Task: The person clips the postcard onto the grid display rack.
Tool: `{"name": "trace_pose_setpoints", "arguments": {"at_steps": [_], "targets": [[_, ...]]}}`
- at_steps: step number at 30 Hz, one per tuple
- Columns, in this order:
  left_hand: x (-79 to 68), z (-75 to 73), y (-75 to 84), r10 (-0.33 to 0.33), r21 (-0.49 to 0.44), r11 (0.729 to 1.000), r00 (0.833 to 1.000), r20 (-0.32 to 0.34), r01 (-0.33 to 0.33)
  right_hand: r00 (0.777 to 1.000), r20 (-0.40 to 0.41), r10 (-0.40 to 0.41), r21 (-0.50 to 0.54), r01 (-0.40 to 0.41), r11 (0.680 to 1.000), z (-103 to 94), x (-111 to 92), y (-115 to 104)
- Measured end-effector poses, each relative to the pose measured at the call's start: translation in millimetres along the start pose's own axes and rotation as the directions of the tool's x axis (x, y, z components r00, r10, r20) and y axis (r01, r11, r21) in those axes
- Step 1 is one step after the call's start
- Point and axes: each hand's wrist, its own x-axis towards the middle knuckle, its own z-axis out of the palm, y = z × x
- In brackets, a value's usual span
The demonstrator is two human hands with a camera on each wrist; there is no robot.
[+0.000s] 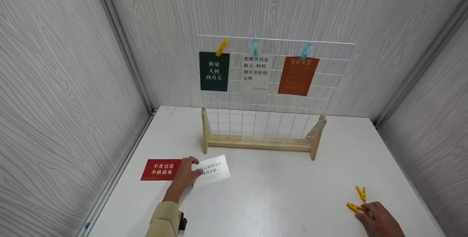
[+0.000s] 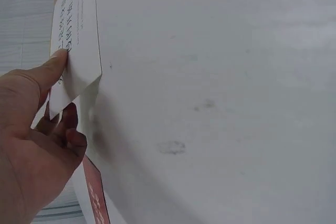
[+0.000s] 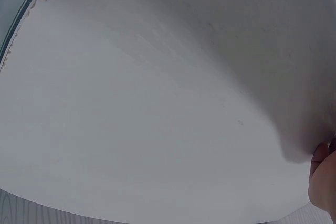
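Observation:
My left hand (image 1: 186,174) pinches the left end of a white card (image 1: 216,172) with printed lettering. In the left wrist view the thumb lies on the card's face with fingers behind it, and the card tilts up off the table. A red card (image 1: 156,170) with white lettering lies flat just left of that hand. At the right, my right hand (image 1: 381,219) pinches the end of a yellow clothespin (image 1: 353,207) close over the table. Another yellow clothespin (image 1: 361,194) lies just beyond it. Only part of the right hand shows in its wrist view.
A white wire grid (image 1: 252,118) stands upright in a wooden base (image 1: 259,143) at the back. Clothespins hold a dark green card (image 1: 214,81), a white card (image 1: 256,81) and an orange-red card (image 1: 297,78) on it. Wood-grain panels surround the white table (image 1: 270,189).

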Motion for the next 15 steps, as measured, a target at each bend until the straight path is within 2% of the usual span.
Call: {"name": "trace_pose_setpoints", "arguments": {"at_steps": [7, 11, 15], "targets": [[-6.0, -0.8, 4.1, 0.043, -0.069, 0.997, 0.999, 0.031, -0.041, 0.999, -0.007, 0.044, 0.026, -0.044, 0.999, -0.3, -2.9, -7.1], [-10.1, -1.2, 9.4, 0.040, -0.099, 0.994, 0.997, 0.059, -0.034, 0.996, 0.008, 0.094, 0.063, -0.095, 0.994, -2.0, -3.2, -10.4], [-12.1, -0.7, 13.5, 0.044, -0.136, 0.990, 0.997, 0.062, -0.035, 0.994, 0.010, 0.105, 0.058, -0.106, 0.993, -3.5, -3.1, -12.5]]}}
